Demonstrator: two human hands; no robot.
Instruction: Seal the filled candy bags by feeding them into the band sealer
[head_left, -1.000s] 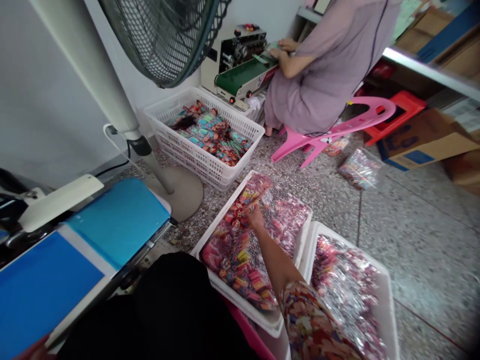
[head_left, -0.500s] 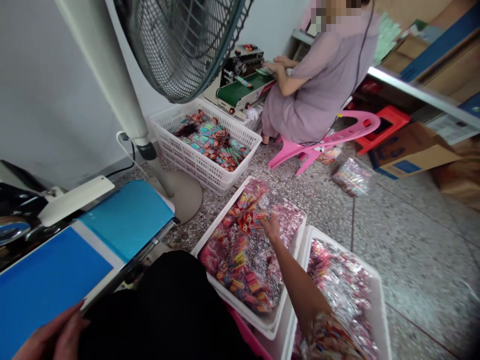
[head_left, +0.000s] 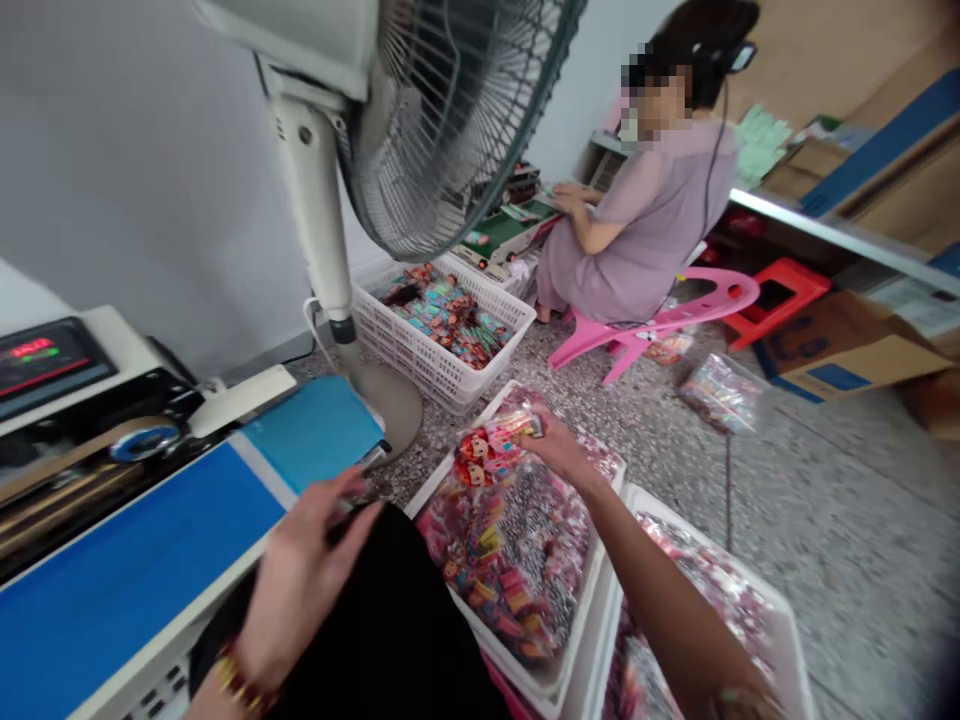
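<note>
My right hand (head_left: 556, 447) grips clear plastic packets (head_left: 491, 450) printed with red-haired cartoon figures, seemingly two of them. It holds them above a white foam box (head_left: 442, 497) filled with similar shiny packets. My left hand (head_left: 311, 565), with a beaded bracelet at the wrist, is over my dark-clothed leg beside the blue conveyor belt (head_left: 150, 560). Its thumb and fingers are apart, with nothing seen in them. A second white box (head_left: 787, 640) of packets stands to the right, partly behind my right forearm.
A standing fan (head_left: 457, 110) rises beyond the belt. Behind it, a white basket (head_left: 420, 365) holds more packets. A co-worker (head_left: 645, 230) sits on a pink chair (head_left: 675, 310) at a green belt. A cardboard box (head_left: 847, 345) and a bagged bundle (head_left: 724, 390) lie right.
My left hand has come up and right, away from the lower left corner. The packets in my right hand are raised a little towards me. The view has shifted left and up.
</note>
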